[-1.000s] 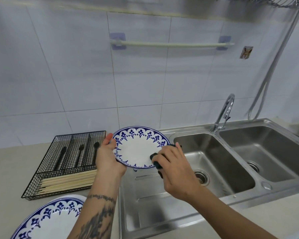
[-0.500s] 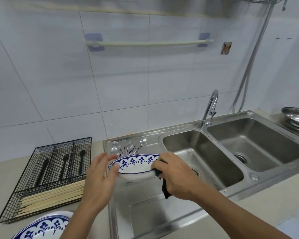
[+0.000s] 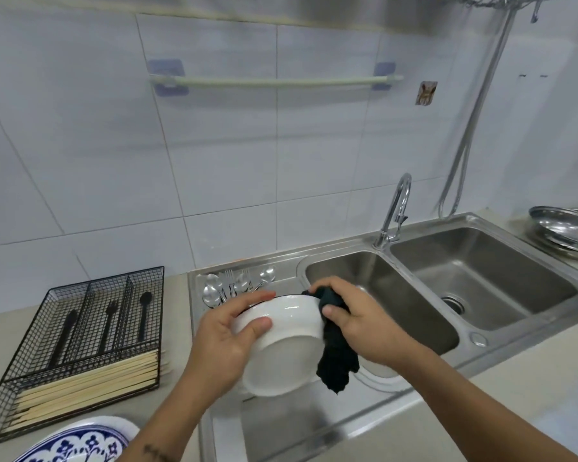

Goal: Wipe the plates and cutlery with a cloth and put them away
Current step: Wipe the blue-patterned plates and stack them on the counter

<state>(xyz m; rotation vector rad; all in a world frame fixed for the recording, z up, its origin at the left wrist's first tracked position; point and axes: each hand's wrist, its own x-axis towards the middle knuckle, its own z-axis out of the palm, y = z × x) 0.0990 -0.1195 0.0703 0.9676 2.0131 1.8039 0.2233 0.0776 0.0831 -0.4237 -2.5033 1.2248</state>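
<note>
At the near left edge, a blue-and-white patterned plate [image 3: 77,443] lies flat on the beige tabletop [image 3: 514,401], partly cut off by the frame. Above the steel draining board [image 3: 281,425], a person holds a second plate [image 3: 281,348] tilted with its plain white underside toward the camera. The left hand [image 3: 222,341] grips that plate at its left rim, thumb pressed on the underside and fingers curled over the far edge. The right hand [image 3: 357,323] pinches a dark cloth [image 3: 336,358] against the plate's right rim, fingers curled round the fabric, whose loose end hangs down below the hand. To the left, a black wire cutlery basket [image 3: 80,345] sits on the tabletop; pale wooden chopsticks [image 3: 87,385] lie across its near compartment, and three dark-handled utensils [image 3: 109,323] rest in the narrow compartments behind. Just beyond the held plate, metal spoons and forks [image 3: 237,286] lie heaped at the back of the draining board. Further right are the two basins of the steel sink [image 3: 481,281], with a curved tap [image 3: 396,208] rising between them at the back. A stack of steel bowls [image 3: 564,228] stands on the tabletop at far right. On the tiled wall behind, a pale towel rail [image 3: 274,82] runs level.
</note>
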